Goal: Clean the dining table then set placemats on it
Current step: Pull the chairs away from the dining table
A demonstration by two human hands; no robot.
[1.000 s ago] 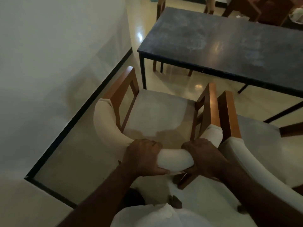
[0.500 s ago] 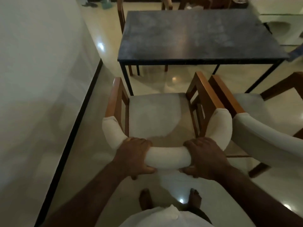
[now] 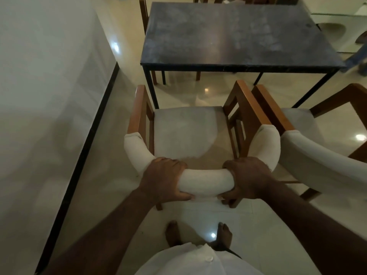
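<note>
1. The left hand (image 3: 162,178) and right hand (image 3: 248,178) both grasp the curved padded backrest (image 3: 206,182) of the chair (image 3: 188,132). Their fingers are curled over its top, with the thumbs on the near side.
2. The dark table (image 3: 238,36) stands ahead. Its near edge lies just beyond the seat's front edge, and a strip of floor (image 3: 198,92) shows between them.
3. The table's near-left leg (image 3: 151,86) stands close to the chair's left armrest (image 3: 137,108).
4. The chair's right armrest (image 3: 248,104) runs just beside that of a second chair (image 3: 309,161), with only a narrow gap between them.
5. On the left, open floor separates the chair from the wall (image 3: 49,76), which is edged by a black skirting line (image 3: 79,151).
6. Bare feet (image 3: 173,233) stand directly behind the chair.
</note>
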